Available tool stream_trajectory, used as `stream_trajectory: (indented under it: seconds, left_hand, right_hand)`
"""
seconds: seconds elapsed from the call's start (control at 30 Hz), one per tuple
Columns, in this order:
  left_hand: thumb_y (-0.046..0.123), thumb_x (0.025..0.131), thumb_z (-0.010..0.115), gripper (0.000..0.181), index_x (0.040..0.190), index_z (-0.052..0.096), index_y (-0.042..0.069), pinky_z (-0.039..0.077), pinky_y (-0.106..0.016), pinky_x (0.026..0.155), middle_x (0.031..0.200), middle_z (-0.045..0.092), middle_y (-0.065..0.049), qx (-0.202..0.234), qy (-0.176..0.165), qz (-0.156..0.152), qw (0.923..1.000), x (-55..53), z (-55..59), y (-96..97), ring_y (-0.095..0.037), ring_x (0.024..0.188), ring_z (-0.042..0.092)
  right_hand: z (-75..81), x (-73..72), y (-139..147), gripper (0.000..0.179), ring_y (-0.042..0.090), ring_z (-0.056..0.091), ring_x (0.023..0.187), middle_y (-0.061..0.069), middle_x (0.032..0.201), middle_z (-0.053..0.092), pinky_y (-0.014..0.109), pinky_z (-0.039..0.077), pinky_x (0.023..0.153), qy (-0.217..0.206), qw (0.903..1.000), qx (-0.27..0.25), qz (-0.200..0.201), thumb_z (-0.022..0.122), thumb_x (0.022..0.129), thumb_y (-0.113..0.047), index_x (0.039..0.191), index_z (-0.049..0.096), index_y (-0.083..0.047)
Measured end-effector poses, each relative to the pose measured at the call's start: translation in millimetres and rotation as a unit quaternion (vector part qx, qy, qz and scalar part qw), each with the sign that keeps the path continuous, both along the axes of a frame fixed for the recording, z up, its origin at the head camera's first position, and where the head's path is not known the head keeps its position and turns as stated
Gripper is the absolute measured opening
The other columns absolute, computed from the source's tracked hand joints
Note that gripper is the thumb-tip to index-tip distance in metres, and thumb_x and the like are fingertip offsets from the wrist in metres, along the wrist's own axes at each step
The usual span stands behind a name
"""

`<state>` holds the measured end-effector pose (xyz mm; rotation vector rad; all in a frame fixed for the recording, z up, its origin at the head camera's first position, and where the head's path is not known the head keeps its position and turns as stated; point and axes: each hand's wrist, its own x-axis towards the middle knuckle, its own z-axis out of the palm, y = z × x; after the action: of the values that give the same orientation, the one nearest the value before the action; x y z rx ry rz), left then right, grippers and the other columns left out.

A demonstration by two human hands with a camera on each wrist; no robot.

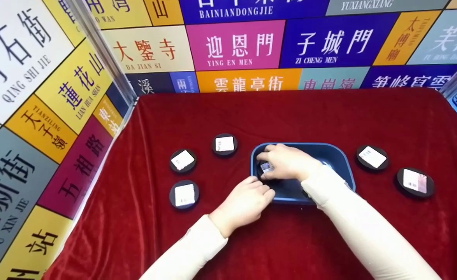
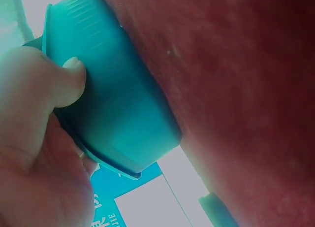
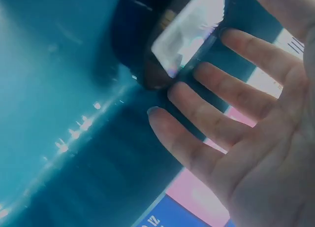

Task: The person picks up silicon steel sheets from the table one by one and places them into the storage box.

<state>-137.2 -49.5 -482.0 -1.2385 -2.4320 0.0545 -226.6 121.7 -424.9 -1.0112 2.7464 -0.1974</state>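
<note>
Right hand [image 1: 285, 161]: spread around a flat, round, black disc [image 3: 192, 35] with a white square face; close pinch or mere touch, cannot tell.
Left hand [image 1: 248, 200]: clasping the near left rim of a rounded rectangular, blue, plastic-looking tub [image 1: 318, 151], with thumb outside.
Disc in tub: near the left end, within the right hand's span; other contents partly hidden.
Velvety dark red cloth [image 1: 197, 116], left: under three like discs [image 1: 225, 144].
Same cloth, right: under two like discs [image 1: 372, 157].
Disc count: seemingly midway, with five out and at least one inside; loading or unloading, unclear, so share left uncertain.
</note>
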Motion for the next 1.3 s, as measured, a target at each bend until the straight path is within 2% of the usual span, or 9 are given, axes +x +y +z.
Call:
stream_trajectory:
  seconds: [0.27,0.67,1.3]
  left_hand:
    - [0.011,0.088,0.061,0.006,0.087,0.061,0.016,0.045,-0.032,0.090,0.084,0.067,0.004,0.001,-0.009,-0.001,1.0000,0.4,0.7,1.1,-0.016,0.084,0.065]
    - [0.010,0.084,0.064,0.009,0.084,0.059,0.016,0.045,-0.032,0.090,0.080,0.066,0.003,0.006,0.006,-0.007,0.9999,1.1,-0.5,1.1,-0.016,0.082,0.065]
    - [0.012,0.083,0.066,0.010,0.088,0.059,0.016,0.044,-0.033,0.091,0.082,0.065,0.004,-0.005,0.000,0.000,1.0000,2.8,1.9,2.1,-0.016,0.082,0.064]
  right_hand:
    - [11.8,3.8,4.7,0.050,0.033,0.060,0.112,0.012,0.124,0.065,0.049,0.053,0.096,0.007,1.0000,0.002,-0.004,0.076,0.084,-0.036,0.128,0.069,-0.015]
    - [22.6,11.3,12.5,0.045,0.032,0.061,0.101,0.012,0.113,0.066,0.048,0.054,0.090,0.043,0.9991,-0.004,0.007,0.075,0.084,-0.032,0.124,0.071,-0.014]
    - [33.0,21.1,31.1,0.047,0.031,0.061,0.103,0.012,0.117,0.065,0.047,0.054,0.091,0.036,0.9989,-0.028,-0.012,0.073,0.086,-0.036,0.127,0.069,-0.012]
